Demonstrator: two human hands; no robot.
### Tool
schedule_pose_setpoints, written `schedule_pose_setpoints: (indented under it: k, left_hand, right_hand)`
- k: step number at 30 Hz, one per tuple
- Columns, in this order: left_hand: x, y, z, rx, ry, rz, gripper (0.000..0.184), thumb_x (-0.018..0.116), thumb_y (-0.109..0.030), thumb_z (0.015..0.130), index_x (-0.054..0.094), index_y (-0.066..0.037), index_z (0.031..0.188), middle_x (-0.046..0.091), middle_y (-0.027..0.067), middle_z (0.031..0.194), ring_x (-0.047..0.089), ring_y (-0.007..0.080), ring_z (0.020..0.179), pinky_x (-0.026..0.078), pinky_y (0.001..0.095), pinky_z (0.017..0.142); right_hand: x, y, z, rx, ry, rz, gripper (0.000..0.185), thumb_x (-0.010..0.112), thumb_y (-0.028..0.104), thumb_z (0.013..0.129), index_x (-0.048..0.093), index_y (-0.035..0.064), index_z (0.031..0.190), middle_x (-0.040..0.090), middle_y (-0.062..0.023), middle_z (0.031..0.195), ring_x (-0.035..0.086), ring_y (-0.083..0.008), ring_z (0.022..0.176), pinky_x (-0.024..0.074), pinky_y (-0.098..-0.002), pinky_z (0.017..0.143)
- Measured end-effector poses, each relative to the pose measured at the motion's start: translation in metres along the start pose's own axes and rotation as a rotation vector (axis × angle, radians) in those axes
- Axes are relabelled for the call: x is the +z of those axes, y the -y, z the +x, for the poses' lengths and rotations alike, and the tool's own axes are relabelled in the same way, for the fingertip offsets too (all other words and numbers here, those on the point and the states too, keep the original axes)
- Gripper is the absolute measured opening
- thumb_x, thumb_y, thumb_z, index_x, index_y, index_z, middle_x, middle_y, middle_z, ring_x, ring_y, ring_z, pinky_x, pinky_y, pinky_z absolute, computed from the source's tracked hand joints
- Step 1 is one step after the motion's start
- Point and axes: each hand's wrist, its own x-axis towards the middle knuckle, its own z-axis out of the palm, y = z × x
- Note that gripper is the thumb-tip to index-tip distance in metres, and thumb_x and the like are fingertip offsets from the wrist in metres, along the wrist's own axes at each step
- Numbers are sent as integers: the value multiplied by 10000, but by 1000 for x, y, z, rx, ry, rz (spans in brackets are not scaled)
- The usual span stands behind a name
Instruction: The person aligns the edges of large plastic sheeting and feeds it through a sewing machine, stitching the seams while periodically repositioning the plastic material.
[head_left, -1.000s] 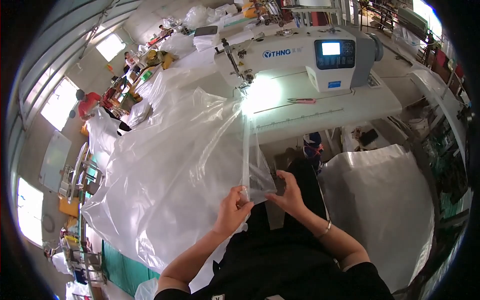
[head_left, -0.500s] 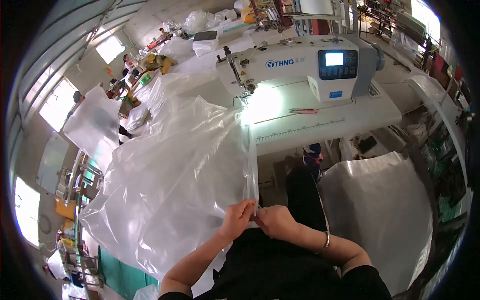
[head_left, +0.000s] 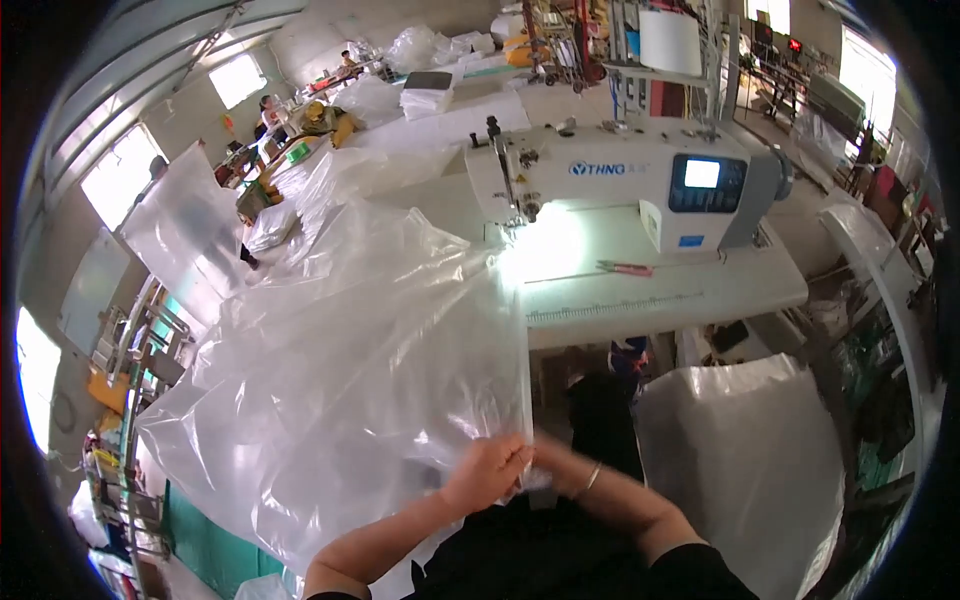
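A large clear plastic sheet (head_left: 340,360) spreads over the left side of the bench and hangs toward my lap. Its straight right edge runs from under the needle of the sewing machine (head_left: 620,175) down to my hands. My left hand (head_left: 488,473) is closed on that edge near its lower end. Just beside it, my right hand (head_left: 548,456) is smeared by motion and partly behind the left, so its fingers do not show. A bracelet circles the right wrist. Bright light from the machine's lamp falls around the needle.
Small red-handled snips (head_left: 627,268) lie on the machine bed, behind a printed ruler (head_left: 610,307). Another plastic sheet (head_left: 740,470) hangs at my right. At far left a person stands behind a held-up sheet (head_left: 185,220). A white thread cone (head_left: 670,42) stands behind the machine.
The view has shifted, so the machine appears lower and further right. My right hand has moved from beside the left, pinching the edge, to a blurred place partly behind it. The left still grips the edge.
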Motion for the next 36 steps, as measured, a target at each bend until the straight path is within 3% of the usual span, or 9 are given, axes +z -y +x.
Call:
schedule_pose_setpoints:
  k: [4, 7, 10, 13, 14, 17, 19, 28, 36]
  left_hand:
    - [-1, 10, 1, 244, -36, 301, 230, 511, -189, 902, 494, -2, 769, 526, 219, 657, 542, 393, 616, 421, 414, 533]
    - [5, 24, 3, 240, -17, 301, 225, 491, -205, 907, 504, -10, 796, 543, 222, 676, 542, 413, 647, 426, 440, 547]
    - [9, 26, 6, 229, 7, 328, 206, 492, -210, 903, 509, -17, 835, 543, 213, 669, 549, 408, 647, 432, 454, 557]
    - [11, 29, 8, 239, -5, 359, 201, 486, -189, 886, 488, -43, 747, 542, 179, 606, 557, 395, 583, 434, 467, 526]
    - [12, 33, 10, 241, -7, 353, 201, 486, -189, 886, 488, -43, 747, 542, 179, 606, 557, 395, 583, 434, 467, 526]
    - [13, 40, 13, 740, -115, 518, 189, 522, -193, 868, 490, -55, 743, 532, 162, 573, 558, 377, 547, 438, 462, 497]
    - [16, 36, 9, 384, -103, 258, 180, 559, -188, 850, 494, -56, 745, 521, 158, 557, 552, 368, 528, 435, 453, 471]
    - [8, 28, 7, 368, -131, 181, 175, 578, -182, 844, 495, -55, 757, 528, 177, 578, 554, 377, 546, 439, 456, 474]
    - [-1, 47, 10, 277, -22, -5, 174, 568, -179, 865, 525, -33, 781, 549, 187, 610, 557, 388, 586, 446, 440, 510]
  right_hand:
    - [-31, 45, 19, 86, 193, -345, 219, 632, 209, 821, 667, 40, 954, 672, -77, 845, 629, -191, 790, 496, -318, 728]
    - [-45, 119, 32, 203, 368, -690, 207, 643, 177, 799, 667, 40, 952, 672, -93, 806, 634, -185, 751, 502, -316, 699]
    - [-59, 184, 114, 91, -229, -922, 154, 632, 162, 802, 643, 10, 779, 613, -112, 606, 620, -182, 547, 476, -306, 540]
    - [-82, 156, 199, -378, -331, -1142, 157, 624, 146, 789, 659, -4, 756, 634, -159, 680, 626, -285, 625, 489, -349, 567]
    - [-79, 155, 216, -195, -332, -1141, 186, 662, 190, 757, 665, 6, 734, 637, -162, 698, 624, -311, 655, 497, -382, 604]
    - [-75, 140, 247, -150, -393, -1285, 223, 679, 239, 719, 660, 17, 709, 641, -151, 698, 629, -302, 676, 494, -376, 621]
    - [-75, 140, 255, 41, -342, -1399, 232, 685, 257, 693, 642, 32, 659, 632, -153, 680, 621, -316, 667, 490, -388, 621]
    - [-60, 129, 258, -97, -89, -1849, 131, 629, 77, 695, 602, -13, 787, 604, -163, 838, 621, -331, 758, 501, -412, 690]
    - [-53, 130, 224, -190, -107, -1545, 139, 536, 12, 741, 608, -32, 850, 530, -192, 932, 538, -353, 878, 472, -408, 767]
